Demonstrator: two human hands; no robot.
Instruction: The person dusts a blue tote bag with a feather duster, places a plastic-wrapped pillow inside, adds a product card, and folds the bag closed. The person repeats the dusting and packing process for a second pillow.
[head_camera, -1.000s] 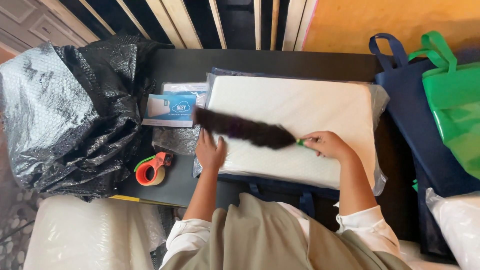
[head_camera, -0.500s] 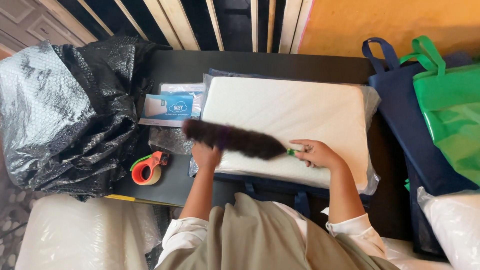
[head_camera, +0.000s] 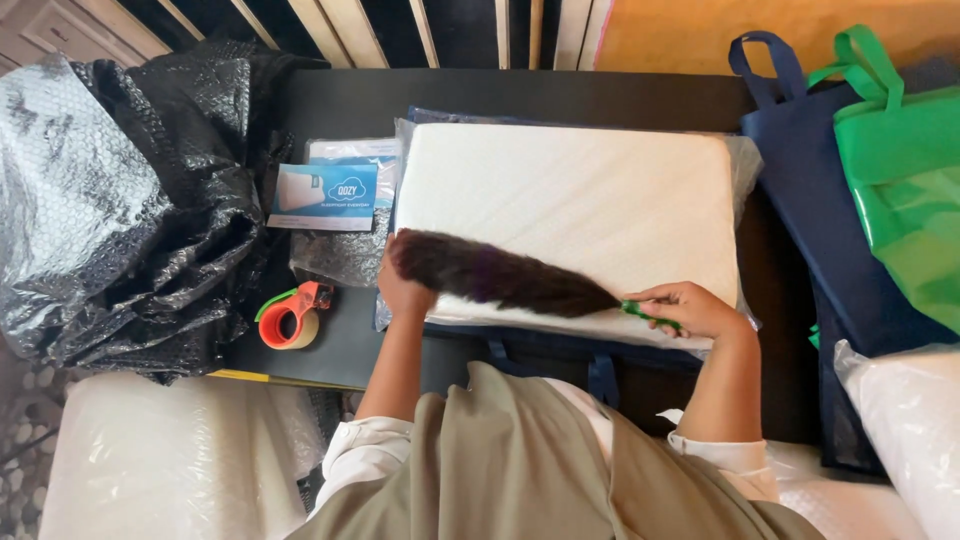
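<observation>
A white pillow (head_camera: 580, 200) in clear plastic wrap lies on a dark table (head_camera: 520, 95). My right hand (head_camera: 690, 308) is closed around the green handle of a dark feather duster (head_camera: 490, 275), whose plume lies across the pillow's near edge. My left hand (head_camera: 400, 290) rests on the pillow's near left corner, partly hidden under the duster's tip. A navy bag (head_camera: 560, 350) shows beneath the pillow's front edge.
A heap of black bubble wrap (head_camera: 120, 210) fills the left. An orange tape dispenser (head_camera: 290, 318) sits near it, with a blue-and-white card (head_camera: 325, 195) on a clear packet behind. Navy (head_camera: 810, 200) and green (head_camera: 900, 190) tote bags stand right. Wrapped white pillows (head_camera: 160, 460) lie lower left and lower right.
The duster has swept toward me, from the middle of the pillow to its near edge. My left hand has stayed on the near left corner.
</observation>
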